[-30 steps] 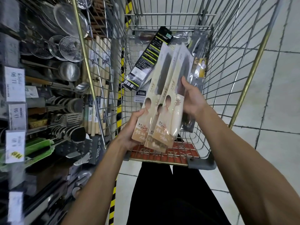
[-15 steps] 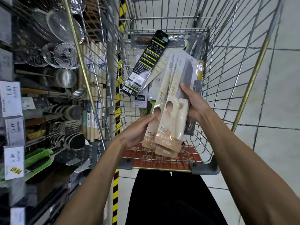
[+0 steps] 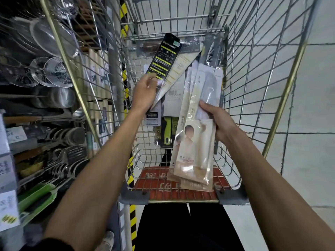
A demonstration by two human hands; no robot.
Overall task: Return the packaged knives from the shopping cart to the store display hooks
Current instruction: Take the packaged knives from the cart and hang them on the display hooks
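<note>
While the cart (image 3: pixel 285 98) stands beside the utensil shelf (image 3: pixel 54 105) | right hand (image 3: pixel 217 124) grips a stack of beige knife packs (image 3: pixel 192 153) over the cart's near end | left hand (image 3: pixel 145 93) pinches a black knife pack (image 3: pixel 165 57) leaning inside the cart

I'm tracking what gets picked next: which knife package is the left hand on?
The black package with yellow-green stripes, tilted up in the cart; the left hand grips its lower end. The beige packages are in the right hand.

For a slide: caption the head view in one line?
Over the cart, the right hand holds beige knife packs; the left hand grips a black pack inside.
</note>
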